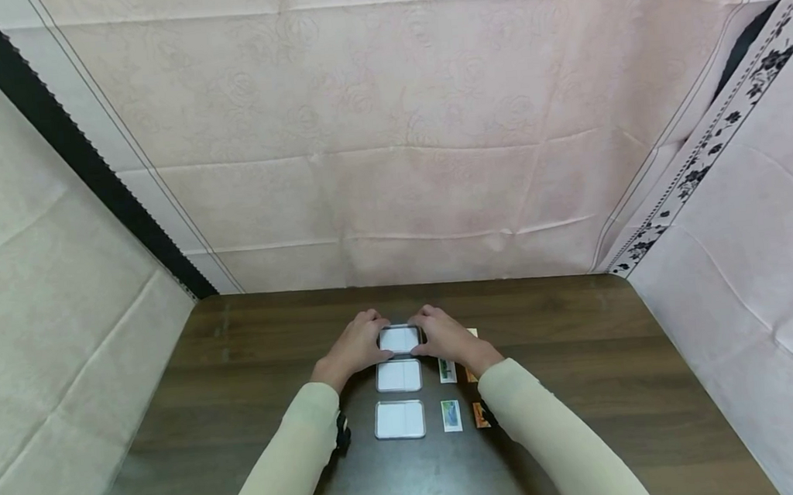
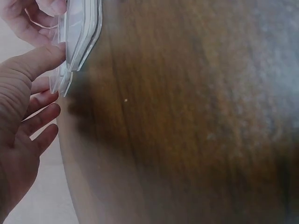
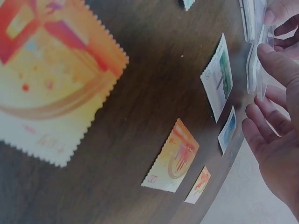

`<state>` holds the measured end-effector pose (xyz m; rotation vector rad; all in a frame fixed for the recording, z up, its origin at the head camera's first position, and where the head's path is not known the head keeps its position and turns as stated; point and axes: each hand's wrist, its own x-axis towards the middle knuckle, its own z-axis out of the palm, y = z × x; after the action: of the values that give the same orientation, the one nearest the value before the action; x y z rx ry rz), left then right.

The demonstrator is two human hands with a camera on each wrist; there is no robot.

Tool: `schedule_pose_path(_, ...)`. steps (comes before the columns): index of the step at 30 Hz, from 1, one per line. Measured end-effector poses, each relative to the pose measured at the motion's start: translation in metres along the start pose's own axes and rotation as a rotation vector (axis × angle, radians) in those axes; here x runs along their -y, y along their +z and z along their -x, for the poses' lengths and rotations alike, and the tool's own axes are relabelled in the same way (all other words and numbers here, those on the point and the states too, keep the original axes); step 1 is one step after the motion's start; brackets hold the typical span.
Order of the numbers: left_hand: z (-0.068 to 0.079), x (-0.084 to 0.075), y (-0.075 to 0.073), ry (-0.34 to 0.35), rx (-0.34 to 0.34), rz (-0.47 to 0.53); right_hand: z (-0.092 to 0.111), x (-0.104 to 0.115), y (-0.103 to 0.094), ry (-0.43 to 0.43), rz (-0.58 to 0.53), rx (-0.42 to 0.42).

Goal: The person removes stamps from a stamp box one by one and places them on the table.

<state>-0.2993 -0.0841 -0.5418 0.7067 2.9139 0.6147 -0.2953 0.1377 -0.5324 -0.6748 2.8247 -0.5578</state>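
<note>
Three shallow clear plastic cases lie in a column on the table. Both hands are at the farthest case [image 1: 400, 340], one at each side. The left hand [image 1: 361, 345] pinches its left edge, thumb on the near side and fingers beyond. At the opposite edge, the right hand [image 1: 446, 338] holds the case the same way. In the left wrist view, the left thumb [image 2: 44, 60] presses against the clear plastic, with the other fingers spread loosely below. Whether the lid is raised cannot be told. The middle case [image 1: 398, 375] and the nearest case [image 1: 399, 420] lie untouched.
Right of the cases, postage stamps lie in two columns: a green one [image 1: 447, 371], a blue-green one [image 1: 452, 416] and several orange ones [image 3: 173, 158], partly under the right arm. The brown wooden table [image 1: 242, 415] is bounded by pale cloth hangings [image 1: 387, 124].
</note>
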Motion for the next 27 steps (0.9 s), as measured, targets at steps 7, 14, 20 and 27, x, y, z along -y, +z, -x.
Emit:
schedule_pose_path(7,0.0005,0.0009,0.0001,-0.007,0.028,0.029,-0.0012,0.0006,0.0011,-0.004,0.003,0.014)
schedule_pose_path(14,0.0008,0.0041,-0.0003,-0.013,0.027,0.034,-0.0047,0.0021,0.0023,0.007,0.005,0.018)
schedule_pose_path(20,0.0011,0.0060,-0.0011,-0.038,0.037,0.055,-0.0067,0.0037,0.0034,0.027,0.019,0.026)
schedule_pose_path(27,-0.0005,0.0088,-0.0002,-0.050,0.051,0.050,-0.0067,0.0063,0.0020,0.043,0.005,0.037)
